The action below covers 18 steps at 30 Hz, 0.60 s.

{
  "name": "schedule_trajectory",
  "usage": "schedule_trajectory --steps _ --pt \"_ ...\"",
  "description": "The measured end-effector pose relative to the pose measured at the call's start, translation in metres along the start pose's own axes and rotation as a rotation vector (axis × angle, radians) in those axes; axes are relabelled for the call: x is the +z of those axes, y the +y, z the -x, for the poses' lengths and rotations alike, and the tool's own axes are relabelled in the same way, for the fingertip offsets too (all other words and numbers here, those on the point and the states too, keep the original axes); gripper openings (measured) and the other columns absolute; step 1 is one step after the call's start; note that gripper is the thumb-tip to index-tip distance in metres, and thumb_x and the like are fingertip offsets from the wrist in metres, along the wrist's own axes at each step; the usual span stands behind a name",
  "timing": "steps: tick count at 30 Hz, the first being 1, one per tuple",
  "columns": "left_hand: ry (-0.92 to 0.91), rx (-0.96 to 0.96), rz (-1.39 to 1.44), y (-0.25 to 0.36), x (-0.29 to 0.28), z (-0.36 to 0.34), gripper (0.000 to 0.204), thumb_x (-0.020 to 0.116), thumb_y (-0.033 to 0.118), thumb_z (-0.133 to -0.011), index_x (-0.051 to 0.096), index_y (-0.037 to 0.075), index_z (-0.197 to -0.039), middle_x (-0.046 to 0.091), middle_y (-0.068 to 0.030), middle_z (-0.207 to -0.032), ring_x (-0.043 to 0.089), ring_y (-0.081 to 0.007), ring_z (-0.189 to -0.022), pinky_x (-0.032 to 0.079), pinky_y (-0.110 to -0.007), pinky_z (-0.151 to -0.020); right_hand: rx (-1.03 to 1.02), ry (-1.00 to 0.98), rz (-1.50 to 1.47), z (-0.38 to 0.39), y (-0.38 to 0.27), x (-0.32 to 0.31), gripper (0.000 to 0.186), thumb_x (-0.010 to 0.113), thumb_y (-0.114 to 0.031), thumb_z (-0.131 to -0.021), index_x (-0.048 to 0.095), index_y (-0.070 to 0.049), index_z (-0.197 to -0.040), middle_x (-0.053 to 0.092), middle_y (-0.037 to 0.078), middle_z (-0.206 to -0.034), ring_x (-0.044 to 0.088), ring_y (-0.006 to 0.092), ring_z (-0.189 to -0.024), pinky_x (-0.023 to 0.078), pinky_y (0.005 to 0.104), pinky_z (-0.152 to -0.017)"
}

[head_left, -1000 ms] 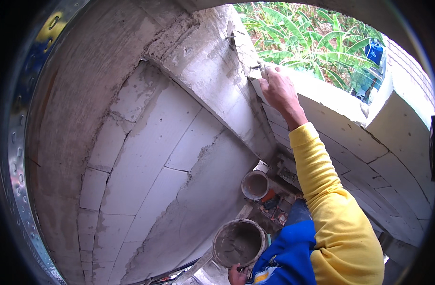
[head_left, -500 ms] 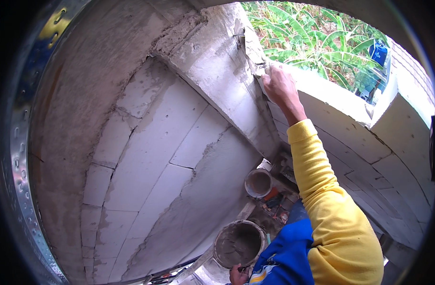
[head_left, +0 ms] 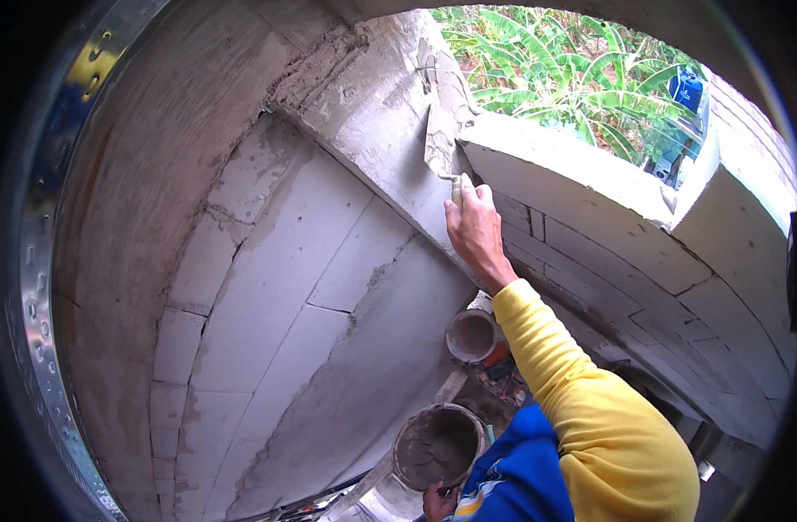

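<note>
My right hand [head_left: 478, 228], at the end of a yellow sleeve, is closed round the handle of a trowel [head_left: 439, 143]. The trowel's blade lies against the edge of the concrete column [head_left: 376, 113], beside wet grey mortar [head_left: 450, 83] spread along that edge. Low in the view my left hand [head_left: 438, 502] is closed at the near rim of a bucket [head_left: 400, 474] of grey mortar. Part of its fingers is hidden, and it appears to grip the rim.
A smaller bucket [head_left: 452, 335] stands farther off, near tools on the floor. To the left rises a block wall [head_left: 268, 304], partly plastered. On the right a low block wall [head_left: 581, 222] bounds an opening onto green plants [head_left: 581, 78]. A perforated metal strip [head_left: 37, 287] curves along the far left.
My right hand has come down and left from the wall's top corner, and the trowel blade now shows against the column edge. My left hand stays at the bucket.
</note>
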<state>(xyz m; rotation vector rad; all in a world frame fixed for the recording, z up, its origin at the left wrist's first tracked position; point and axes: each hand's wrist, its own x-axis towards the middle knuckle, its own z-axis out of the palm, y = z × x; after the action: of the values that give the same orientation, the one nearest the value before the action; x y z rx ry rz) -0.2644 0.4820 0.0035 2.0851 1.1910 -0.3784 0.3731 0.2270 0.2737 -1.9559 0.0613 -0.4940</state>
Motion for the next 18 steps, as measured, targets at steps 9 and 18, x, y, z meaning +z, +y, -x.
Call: schedule_trajectory --steps 9,18 --pt "-0.090 -0.629 0.718 0.039 0.008 -0.016 0.044 0.079 0.029 -0.088 0.067 0.005 -0.123 0.071 -0.0145 -0.110 0.071 -0.0286 -0.103 0.054 -0.039 -0.093 0.053 -0.057 0.058 -0.031 0.017 -0.031 0.052 0.064 -0.024 -0.099 0.055 0.000 -0.144 0.062 0.027 -0.116 0.065 0.0463 -0.108 0.054 0.0512 -0.094" --pt "-0.083 -0.566 0.941 0.029 0.020 -0.012 0.045 0.073 0.029 -0.090 0.061 -0.005 -0.117 0.066 -0.0211 -0.110 0.070 -0.0346 -0.102 0.060 -0.042 -0.085 -0.111 -0.021 0.191 -0.042 -0.009 -0.063 0.045 0.064 -0.025 -0.098 0.060 0.001 -0.135 0.061 0.027 -0.120 0.068 0.0487 -0.101 0.056 0.0529 -0.089"
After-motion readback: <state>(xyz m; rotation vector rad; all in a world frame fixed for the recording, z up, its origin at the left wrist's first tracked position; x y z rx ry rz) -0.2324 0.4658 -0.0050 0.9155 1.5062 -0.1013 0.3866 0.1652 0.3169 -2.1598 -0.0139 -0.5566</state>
